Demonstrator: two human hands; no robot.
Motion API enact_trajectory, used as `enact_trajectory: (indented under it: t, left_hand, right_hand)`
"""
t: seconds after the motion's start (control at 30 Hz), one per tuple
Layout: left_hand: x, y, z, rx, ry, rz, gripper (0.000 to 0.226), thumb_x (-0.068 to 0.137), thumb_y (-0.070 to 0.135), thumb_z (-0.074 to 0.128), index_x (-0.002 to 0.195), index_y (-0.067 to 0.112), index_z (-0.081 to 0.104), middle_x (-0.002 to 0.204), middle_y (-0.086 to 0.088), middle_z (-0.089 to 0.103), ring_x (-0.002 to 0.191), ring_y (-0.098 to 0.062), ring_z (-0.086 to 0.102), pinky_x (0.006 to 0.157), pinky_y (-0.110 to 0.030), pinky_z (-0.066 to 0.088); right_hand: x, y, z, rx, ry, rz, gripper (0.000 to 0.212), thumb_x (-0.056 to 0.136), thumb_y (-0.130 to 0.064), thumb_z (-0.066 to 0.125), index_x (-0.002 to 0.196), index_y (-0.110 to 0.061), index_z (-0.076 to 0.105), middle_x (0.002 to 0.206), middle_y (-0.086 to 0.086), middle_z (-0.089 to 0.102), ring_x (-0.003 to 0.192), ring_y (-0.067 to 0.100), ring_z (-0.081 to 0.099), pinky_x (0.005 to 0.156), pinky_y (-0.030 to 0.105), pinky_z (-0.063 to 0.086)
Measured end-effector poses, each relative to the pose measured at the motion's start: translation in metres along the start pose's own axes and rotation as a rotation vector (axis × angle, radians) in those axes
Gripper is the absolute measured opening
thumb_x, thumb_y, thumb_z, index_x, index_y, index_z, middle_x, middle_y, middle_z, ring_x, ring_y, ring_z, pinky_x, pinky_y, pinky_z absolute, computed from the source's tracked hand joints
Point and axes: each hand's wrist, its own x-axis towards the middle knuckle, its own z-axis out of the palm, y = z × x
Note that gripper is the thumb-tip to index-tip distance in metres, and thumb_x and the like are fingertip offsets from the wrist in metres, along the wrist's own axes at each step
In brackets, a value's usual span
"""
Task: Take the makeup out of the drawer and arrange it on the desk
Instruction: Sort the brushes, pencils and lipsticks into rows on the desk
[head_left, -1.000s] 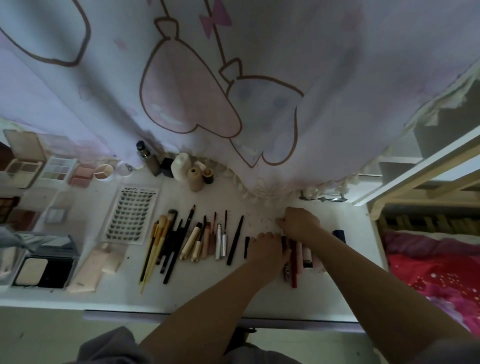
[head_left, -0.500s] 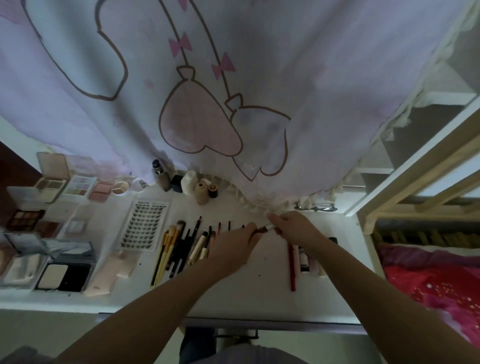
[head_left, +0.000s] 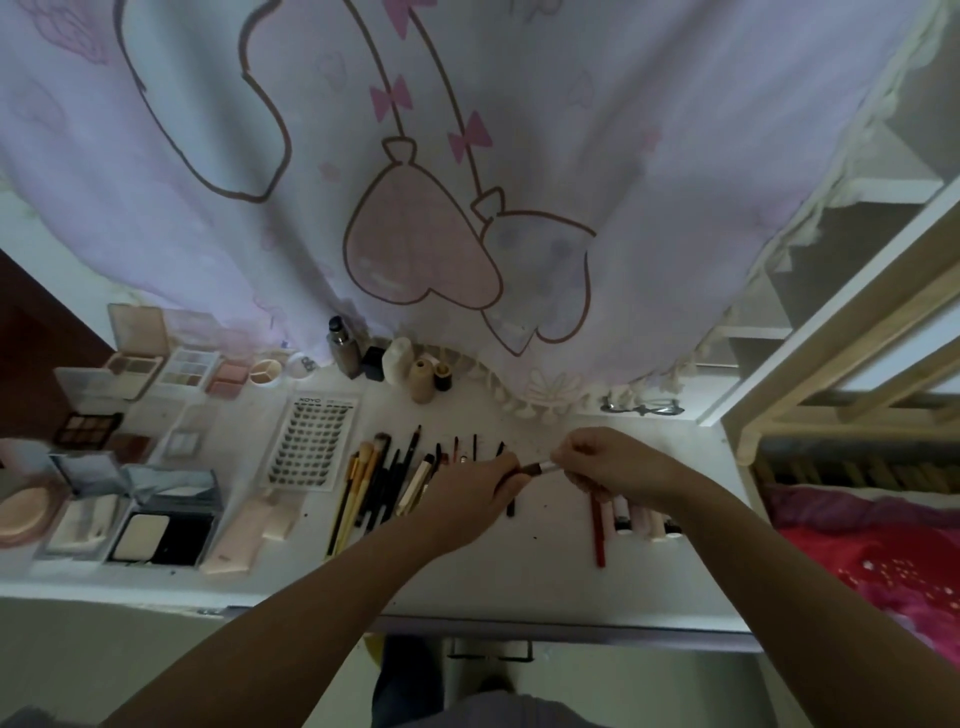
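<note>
Here, over the near middle of the worktop (head_left: 519, 587), your two hands meet on one slim makeup stick (head_left: 537, 470): your left hand (head_left: 467, 493) grips its dark end, your right hand (head_left: 608, 467) pinches the pale end, and it hangs level just above the surface, probably so you can check or cap it before laying it down. Whether the cap is on or coming off cannot be told.

Just right of your hands, a red pencil (head_left: 598, 530) and a few pale tubes (head_left: 641, 519) lie side by side, seemingly grouped by kind. Left of your hands, the brushes and liners (head_left: 379, 483) lie in a tidy row pointing far, sorted in the same way. Further left lie the lash card (head_left: 313, 444), its heading reading "NOYO" or something close, a pink tube (head_left: 234, 543) and the open compact (head_left: 161, 540).

At the far edge stand the small bottles (head_left: 397, 361), upright, likely so they cannot roll, with the palettes (head_left: 187, 366) open to the far left. Behind everything hangs the pink printed curtain (head_left: 467, 156). The drawer is not clearly visible.
</note>
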Motion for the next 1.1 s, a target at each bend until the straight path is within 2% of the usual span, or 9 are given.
enact_trajectory:
  t: [0.07, 0.2, 0.3, 0.43, 0.6, 0.7, 0.83, 0.97, 1.1]
  left_hand:
    - [-0.002, -0.002, 0.0, 0.011, -0.003, 0.008, 0.02, 0.099, 0.043, 0.032, 0.085, 0.029, 0.037, 0.059, 0.008, 0.041, 0.047, -0.008, 0.037, 0.043, -0.025, 0.025]
    - [-0.004, -0.003, 0.0, 0.022, -0.004, 0.027, 0.02, 0.099, 0.043, 0.032, 0.086, 0.029, 0.039, 0.059, 0.009, 0.041, 0.047, -0.007, 0.038, 0.043, -0.024, 0.024]
    - [-0.003, -0.006, 0.0, 0.021, -0.022, 0.014, 0.02, 0.099, 0.044, 0.032, 0.086, 0.029, 0.038, 0.064, 0.007, 0.047, 0.054, -0.016, 0.048, 0.046, -0.028, 0.031]
    - [-0.004, -0.01, 0.0, -0.007, -0.026, 0.019, 0.019, 0.099, 0.044, 0.032, 0.085, 0.03, 0.036, 0.064, 0.006, 0.048, 0.054, -0.018, 0.051, 0.05, -0.032, 0.039]
    - [-0.005, -0.013, 0.002, 0.022, -0.02, 0.005, 0.02, 0.098, 0.046, 0.031, 0.086, 0.031, 0.037, 0.065, 0.005, 0.051, 0.053, -0.017, 0.051, 0.049, -0.034, 0.042]
    - [-0.005, -0.013, 0.003, 0.023, -0.008, 0.021, 0.02, 0.098, 0.046, 0.032, 0.085, 0.032, 0.036, 0.064, 0.006, 0.05, 0.052, -0.016, 0.05, 0.046, -0.03, 0.037]
    - [-0.003, -0.017, 0.006, 0.04, -0.006, 0.022, 0.023, 0.098, 0.046, 0.032, 0.091, 0.027, 0.043, 0.066, 0.005, 0.052, 0.054, -0.017, 0.052, 0.047, -0.031, 0.038]
    - [-0.001, -0.015, 0.008, 0.023, 0.007, 0.028, 0.022, 0.097, 0.047, 0.031, 0.088, 0.03, 0.04, 0.064, 0.006, 0.05, 0.053, -0.015, 0.05, 0.046, -0.028, 0.036]
    - [-0.001, -0.014, 0.009, 0.021, 0.002, 0.021, 0.019, 0.098, 0.047, 0.031, 0.085, 0.033, 0.035, 0.062, 0.008, 0.046, 0.052, -0.012, 0.048, 0.044, -0.023, 0.03]
  right_hand:
    - [-0.002, 0.001, 0.001, 0.002, 0.011, 0.03, 0.019, 0.092, -0.036, 0.054, 0.085, -0.02, 0.061, 0.067, -0.007, 0.062, 0.055, 0.0, 0.056, 0.048, 0.016, 0.042]
    - [-0.005, -0.002, 0.002, -0.034, 0.019, 0.083, 0.039, 0.095, -0.043, 0.046, 0.079, -0.014, 0.066, 0.055, -0.007, 0.059, 0.044, 0.001, 0.05, 0.046, 0.016, 0.038]
    - [-0.007, -0.003, 0.0, -0.024, -0.01, 0.049, 0.019, 0.094, -0.033, 0.053, 0.086, -0.019, 0.063, 0.073, -0.005, 0.064, 0.059, 0.001, 0.057, 0.049, 0.015, 0.041]
    - [-0.005, -0.006, 0.0, -0.018, 0.007, 0.092, 0.032, 0.094, -0.042, 0.05, 0.086, -0.016, 0.067, 0.069, -0.005, 0.066, 0.051, -0.001, 0.056, 0.048, 0.015, 0.041]
    - [-0.004, -0.003, 0.0, -0.006, -0.029, 0.065, 0.015, 0.092, -0.035, 0.055, 0.093, -0.022, 0.064, 0.079, -0.006, 0.068, 0.064, 0.002, 0.06, 0.052, 0.016, 0.044]
    - [-0.002, -0.003, 0.001, 0.004, -0.015, 0.11, 0.033, 0.096, -0.041, 0.046, 0.086, -0.016, 0.065, 0.068, -0.003, 0.064, 0.05, 0.002, 0.053, 0.048, 0.017, 0.04]
    - [-0.002, -0.001, 0.001, -0.051, -0.043, 0.043, 0.017, 0.096, -0.028, 0.049, 0.086, -0.02, 0.061, 0.073, -0.004, 0.062, 0.056, 0.002, 0.052, 0.052, 0.018, 0.04]
    - [-0.001, 0.001, 0.002, -0.013, -0.049, 0.113, 0.035, 0.096, -0.043, 0.044, 0.084, -0.016, 0.064, 0.064, -0.006, 0.058, 0.048, 0.002, 0.049, 0.049, 0.017, 0.037]
    - [0.0, 0.003, -0.001, -0.023, -0.06, 0.05, 0.016, 0.095, -0.027, 0.051, 0.09, -0.017, 0.062, 0.065, -0.004, 0.058, 0.048, 0.002, 0.049, 0.051, 0.019, 0.038]
